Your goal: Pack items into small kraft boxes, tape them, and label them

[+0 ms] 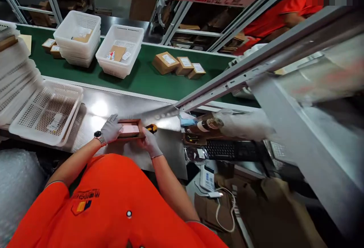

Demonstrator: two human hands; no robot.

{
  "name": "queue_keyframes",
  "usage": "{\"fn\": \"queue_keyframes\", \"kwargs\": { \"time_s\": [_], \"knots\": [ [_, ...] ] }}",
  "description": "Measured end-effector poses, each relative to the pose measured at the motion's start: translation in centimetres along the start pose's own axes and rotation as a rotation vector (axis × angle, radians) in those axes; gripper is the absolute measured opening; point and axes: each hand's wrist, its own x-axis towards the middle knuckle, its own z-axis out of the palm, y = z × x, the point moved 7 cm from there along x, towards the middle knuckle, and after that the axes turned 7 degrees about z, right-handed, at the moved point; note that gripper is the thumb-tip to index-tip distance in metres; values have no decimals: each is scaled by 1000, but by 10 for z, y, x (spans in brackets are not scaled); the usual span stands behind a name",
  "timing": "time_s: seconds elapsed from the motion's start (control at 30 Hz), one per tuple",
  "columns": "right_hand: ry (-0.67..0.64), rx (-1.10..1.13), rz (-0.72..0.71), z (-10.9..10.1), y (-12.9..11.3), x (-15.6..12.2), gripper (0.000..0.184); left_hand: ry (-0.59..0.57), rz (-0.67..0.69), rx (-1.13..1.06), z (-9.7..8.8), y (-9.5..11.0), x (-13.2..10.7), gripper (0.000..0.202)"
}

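Observation:
A small open cardboard box [129, 121] is held between my gloved hands over the metal worktop. Inside it lies a flat pale pink item [130, 128]. My left hand [110, 129], with a watch at the wrist, grips the box's left end. At the right end, my right hand [150, 143] is closed on the box wall. Just past the right fingers shows a yellow and black object [151, 128]; its kind is unclear, and I cannot tell whether the hand touches it.
White baskets [47, 113] stand at the left on the metal worktop [98, 105]. Behind runs a green conveyor belt [136, 88] with stacked baskets [119, 51] and parcels [165, 63]. A metal frame [216, 88], a keyboard [227, 150] and a bottle [204, 125] are at the right. Another person's orange sleeve [295, 3] shows beyond.

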Motion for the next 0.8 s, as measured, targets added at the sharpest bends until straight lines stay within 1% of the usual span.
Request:
{"fn": "queue_keyframes", "kwargs": {
  "time_s": [0.03, 0.1, 0.13, 0.17, 0.23, 0.3, 0.37, 0.43, 0.5, 0.57, 0.63, 0.7, 0.77, 0.8],
  "knots": [
    [-20, 44, 35, -4, 4, 0, 54, 60, -42, -2, 1, -5, -6, 47],
    [-57, 121, 138, -14, 12, 0, 53, 182, -186, -20, 6, -17, -25, 62],
    [-67, 145, 192, -21, 16, 0, 56, 222, -277, -39, 10, -24, -37, 71],
    [-75, 160, 248, -27, 19, 1, 61, 234, -369, -71, 17, -29, -50, 76],
    [-101, 175, 331, -37, 23, 3, 72, 172, -505, -179, 36, -32, -70, 77],
    [-152, 169, 345, -37, 24, 7, 80, 60, -538, -284, 56, -23, -79, 73],
    [-222, 122, 314, -27, 24, 12, 86, -28, -512, -307, 66, -10, -78, 74],
    [-258, 8, 256, -15, 24, 19, 89, -88, -485, -259, 68, 0, -72, 77],
    [-247, -117, 206, -6, 25, 27, 87, -132, -469, -210, 65, 4, -65, 74],
    [-217, -181, 175, -2, 25, 33, 83, -150, -460, -176, 61, 2, -60, 65],
    [-214, -187, 179, -2, 26, 35, 79, -139, -460, -149, 59, -4, -56, 55],
    [-230, -155, 210, -3, 27, 34, 74, -91, -481, -154, 60, -13, -53, 48],
    [-235, -103, 220, -4, 26, 32, 65, -26, -545, -234, 69, -26, -50, 49],
    [-235, -80, 223, -3, 25, 30, 60, 12, -594, -298, 75, -33, -49, 52]
  ]
}}
